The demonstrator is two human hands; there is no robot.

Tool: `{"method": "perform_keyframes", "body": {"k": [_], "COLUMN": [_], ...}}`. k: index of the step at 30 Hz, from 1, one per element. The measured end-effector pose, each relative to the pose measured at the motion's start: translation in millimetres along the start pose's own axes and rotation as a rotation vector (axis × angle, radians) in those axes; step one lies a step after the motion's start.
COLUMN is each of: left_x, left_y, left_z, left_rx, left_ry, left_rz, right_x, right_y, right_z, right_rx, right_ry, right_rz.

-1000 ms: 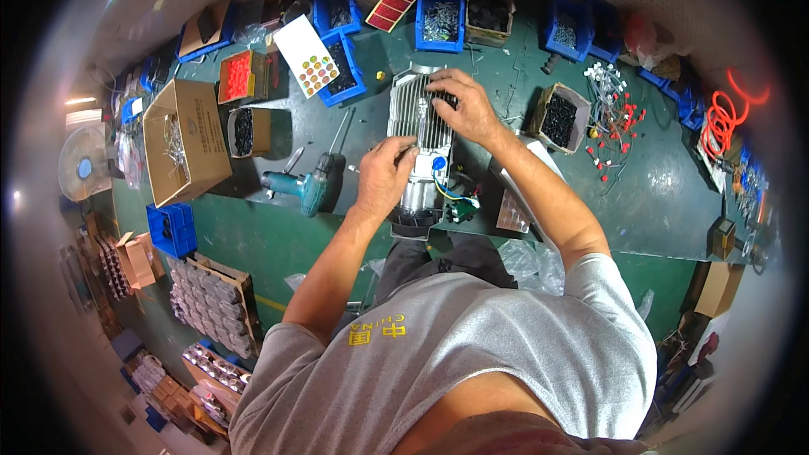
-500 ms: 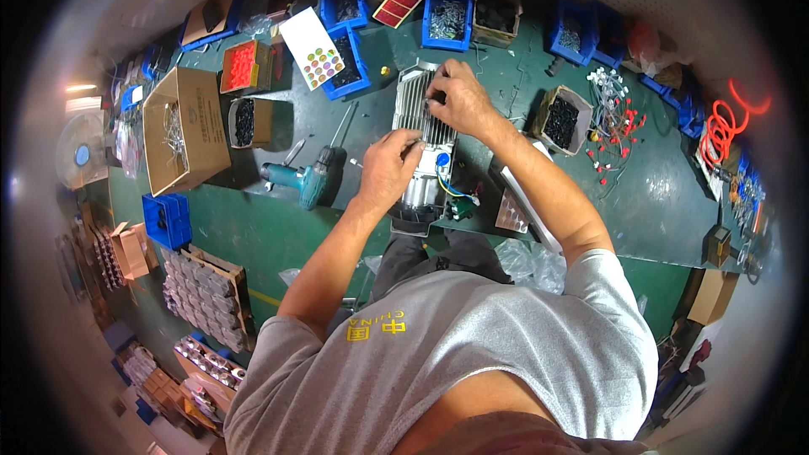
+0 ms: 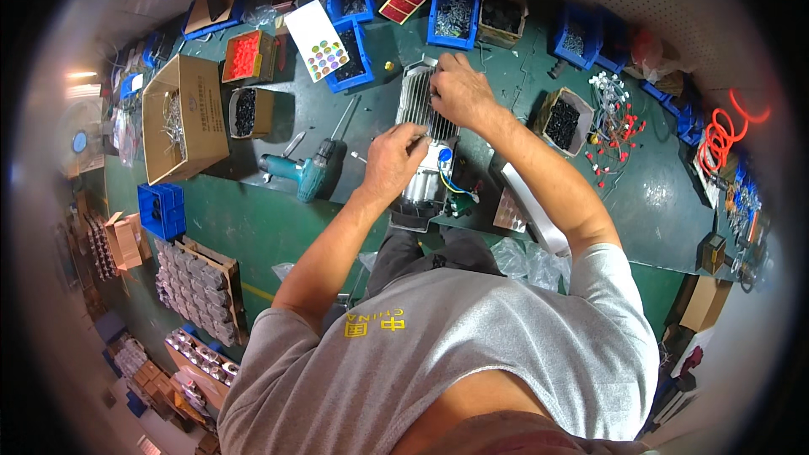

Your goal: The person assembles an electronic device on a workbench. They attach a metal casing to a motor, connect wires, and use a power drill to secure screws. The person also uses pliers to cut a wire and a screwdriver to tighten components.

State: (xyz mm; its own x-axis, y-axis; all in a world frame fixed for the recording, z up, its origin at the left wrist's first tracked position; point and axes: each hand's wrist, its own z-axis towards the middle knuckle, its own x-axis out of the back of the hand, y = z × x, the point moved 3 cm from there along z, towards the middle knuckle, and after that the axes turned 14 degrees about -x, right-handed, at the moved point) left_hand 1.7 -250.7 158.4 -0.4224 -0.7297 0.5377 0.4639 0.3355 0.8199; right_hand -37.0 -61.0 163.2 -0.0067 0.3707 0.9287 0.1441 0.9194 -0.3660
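In the head view the finned motor [image 3: 424,147] lies mid-bench, left hand [image 3: 392,160] clenched on its near end with what may be a small tool, right hand [image 3: 458,93] gripping its far end; this looks like fastening work, which calls for a steady body. At 11 o'clock stand a dotted white card [image 3: 318,40] and a carton [image 3: 181,118], at 12 blue bins [image 3: 453,15].

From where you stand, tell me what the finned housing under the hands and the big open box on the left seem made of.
Finned housing: likely cast metal, perhaps aluminium, given its dull silver-grey ribs. Big open box: corrugated cardboard, matte brown with folded flaps.
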Motion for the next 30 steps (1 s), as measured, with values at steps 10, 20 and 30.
{"method": "perform_keyframes", "body": {"k": [10,20,30], "left_x": [9,2,-6], "left_y": [8,3,6], "left_z": [18,7,4], "left_rx": [0.012,-0.032,-0.058], "left_ry": [-0.039,-0.047,-0.056], "left_rz": [-0.015,0.129,0.169], "right_x": [-17,-19,-21], "right_y": [21,28,45], "right_z": [-3,-14,-30], "right_rx": [0.097,0.077,-0.023], "right_ry": [0.094,0.179,0.31], "right_rz": [0.353,0.503,0.665]}}
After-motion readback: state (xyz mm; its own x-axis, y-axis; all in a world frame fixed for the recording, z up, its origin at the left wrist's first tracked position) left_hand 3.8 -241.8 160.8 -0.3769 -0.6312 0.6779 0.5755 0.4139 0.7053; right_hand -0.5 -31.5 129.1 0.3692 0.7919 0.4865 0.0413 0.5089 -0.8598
